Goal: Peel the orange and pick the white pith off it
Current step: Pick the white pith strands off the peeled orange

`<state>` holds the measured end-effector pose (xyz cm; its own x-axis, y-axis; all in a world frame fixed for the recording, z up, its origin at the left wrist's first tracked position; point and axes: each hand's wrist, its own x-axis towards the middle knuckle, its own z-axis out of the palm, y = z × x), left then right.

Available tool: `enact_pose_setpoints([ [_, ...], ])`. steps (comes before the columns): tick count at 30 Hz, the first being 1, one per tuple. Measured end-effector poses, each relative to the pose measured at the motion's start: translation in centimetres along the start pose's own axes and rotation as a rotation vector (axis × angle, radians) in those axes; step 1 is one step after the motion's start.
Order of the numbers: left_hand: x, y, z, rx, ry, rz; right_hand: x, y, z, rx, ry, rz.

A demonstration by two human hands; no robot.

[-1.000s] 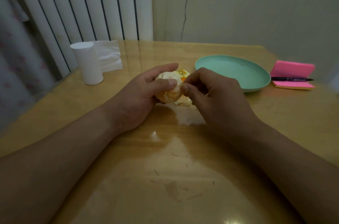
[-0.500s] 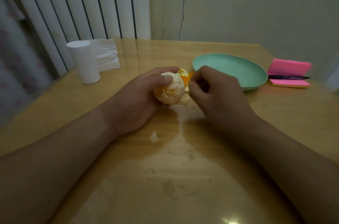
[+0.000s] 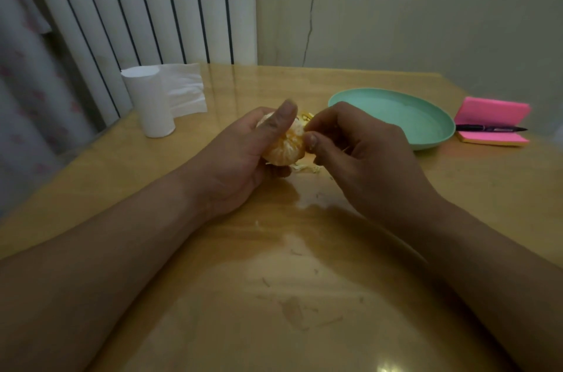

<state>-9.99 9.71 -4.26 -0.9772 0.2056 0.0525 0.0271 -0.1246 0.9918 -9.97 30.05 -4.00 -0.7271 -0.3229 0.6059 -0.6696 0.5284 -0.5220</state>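
Between both hands sits the orange [image 3: 285, 147] — left hand [image 3: 240, 155] cupping it, right hand [image 3: 359, 155] pinching its pith.

Glossy wooden counter [image 3: 274, 295], small scraps scattered on it. Green plate [image 3: 396, 115] sits flat. Just right of plate: pink notepad [image 3: 493, 111], black pen [image 3: 490, 128] lying across it. Well left of plate: white paper roll [image 3: 150, 103] standing on end, loose sheet trailing behind. Behind plate: pale wall with long crack [image 3: 310, 15]; ribbed white radiator [image 3: 152, 5] farther left.
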Motion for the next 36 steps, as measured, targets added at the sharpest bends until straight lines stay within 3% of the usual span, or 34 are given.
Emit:
enact_pose_setpoints([
  [8,-0.5,0.7,0.7,-0.202,-0.008,-0.087,0.1,0.4,0.2,0.010,0.018,0.053],
  [15,-0.4,0.5,0.6,-0.209,-0.023,-0.084,0.0,-0.5,0.1,0.045,0.032,0.027],
  [26,-0.4,0.1,0.9,-0.122,0.010,-0.087,0.5,-1.2,-0.8,-0.408,-0.023,-0.227],
  [36,-0.2,-0.3,1.2,-0.015,0.065,-0.092,1.1,-2.6,-1.0,-0.626,-0.154,-0.192],
])
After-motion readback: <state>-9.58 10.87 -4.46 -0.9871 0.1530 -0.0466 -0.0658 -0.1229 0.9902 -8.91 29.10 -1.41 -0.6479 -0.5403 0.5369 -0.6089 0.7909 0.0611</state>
